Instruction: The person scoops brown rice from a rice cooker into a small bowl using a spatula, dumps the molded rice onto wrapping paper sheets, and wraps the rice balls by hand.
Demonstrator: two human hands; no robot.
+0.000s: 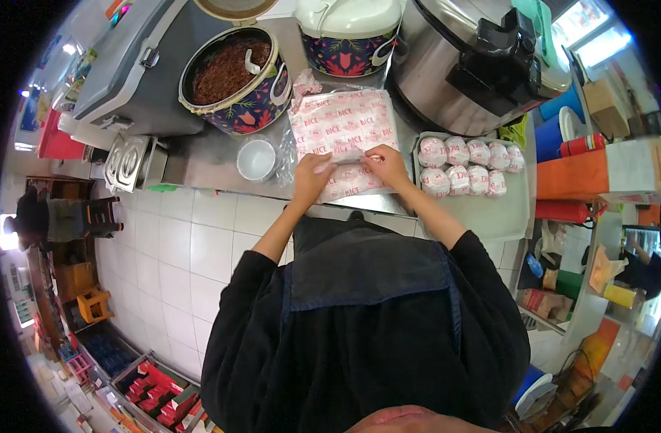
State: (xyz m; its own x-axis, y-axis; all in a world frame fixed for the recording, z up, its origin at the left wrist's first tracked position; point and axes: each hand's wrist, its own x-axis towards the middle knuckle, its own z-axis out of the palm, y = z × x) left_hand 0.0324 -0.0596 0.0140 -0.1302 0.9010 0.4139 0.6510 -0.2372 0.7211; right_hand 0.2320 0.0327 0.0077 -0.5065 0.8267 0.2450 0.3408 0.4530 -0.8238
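Observation:
White wrapping paper (343, 124) with red printing lies in a stack on the metal counter in front of me. Across its lower part runs a folded or rolled edge, which my left hand (312, 177) pinches at one end and my right hand (388, 166) at the other. Whatever may be inside the fold is hidden. To the right, a pale tray (482, 216) holds several round bundles (458, 151) in the same printed paper, set in two rows. A small white bowl (257, 159) stands left of my left hand, beside clear plastic.
An open flowered pot (233, 79) holds dark reddish-brown cooked grain and a white spoon. Behind the paper stand a lidded flowered pot (348, 43) and a large steel cooker (453, 68). Metal containers (134, 162) sit at the counter's left end. Another person (42, 213) is far left.

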